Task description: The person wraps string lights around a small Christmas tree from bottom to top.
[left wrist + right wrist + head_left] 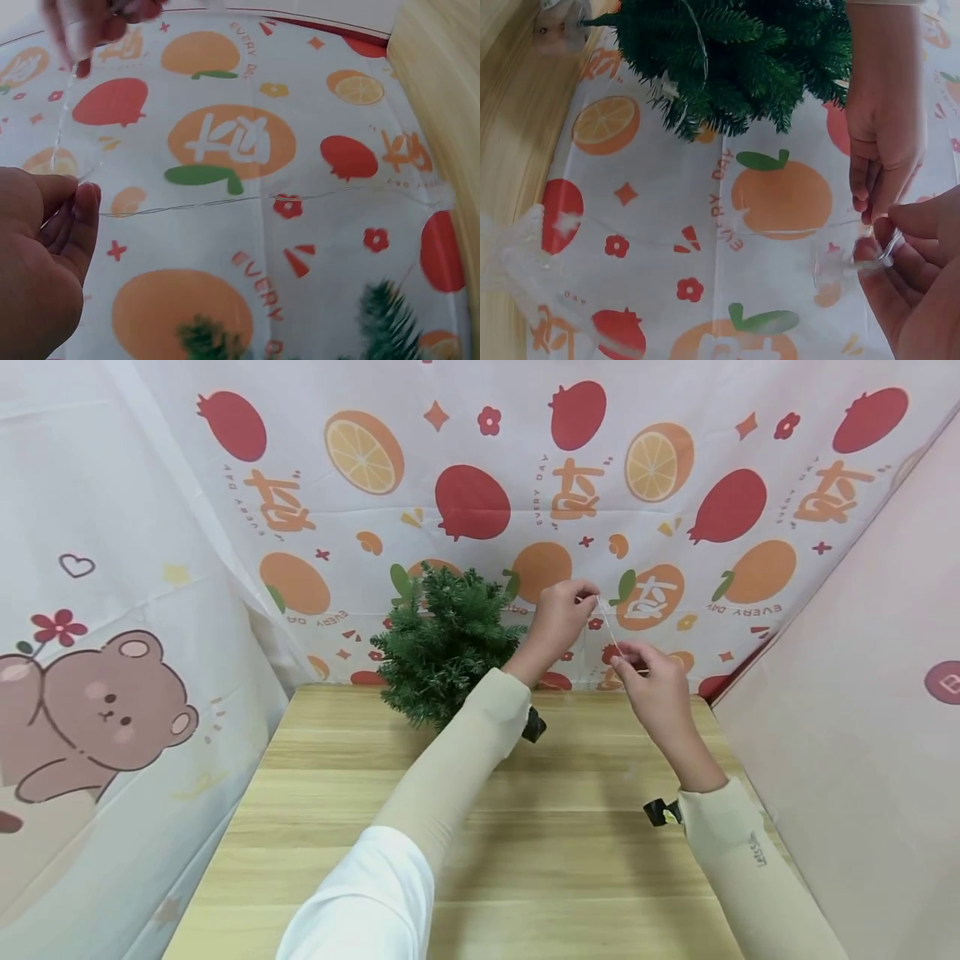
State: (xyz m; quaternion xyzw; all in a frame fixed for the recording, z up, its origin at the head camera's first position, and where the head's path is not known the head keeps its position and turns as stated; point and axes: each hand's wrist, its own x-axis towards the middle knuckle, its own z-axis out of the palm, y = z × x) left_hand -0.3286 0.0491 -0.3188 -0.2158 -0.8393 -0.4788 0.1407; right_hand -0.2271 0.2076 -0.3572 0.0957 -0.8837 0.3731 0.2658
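My left hand (564, 614) pinches a thin clear twisted wire (609, 625) between thumb and fingertips, just right of the small artificial Christmas tree (450, 643). Lower and further right, my right hand (654, 685) pinches the same wire, which runs slanting between both hands. In the left wrist view another length of the wire (187, 205) stretches away from the left fingertips toward the table side. The right wrist view shows a small clear piece (831, 264) beside the right fingertips, and a blurred translucent bunch (525, 262) at the far end of the strand.
The tree stands at the back of the wooden table (360, 860) on a clear base (562, 26), with a pale strand (701, 41) among its branches. A fruit-print cloth (480, 443) hangs right behind the table. A bear-print curtain (97, 610) is at the left.
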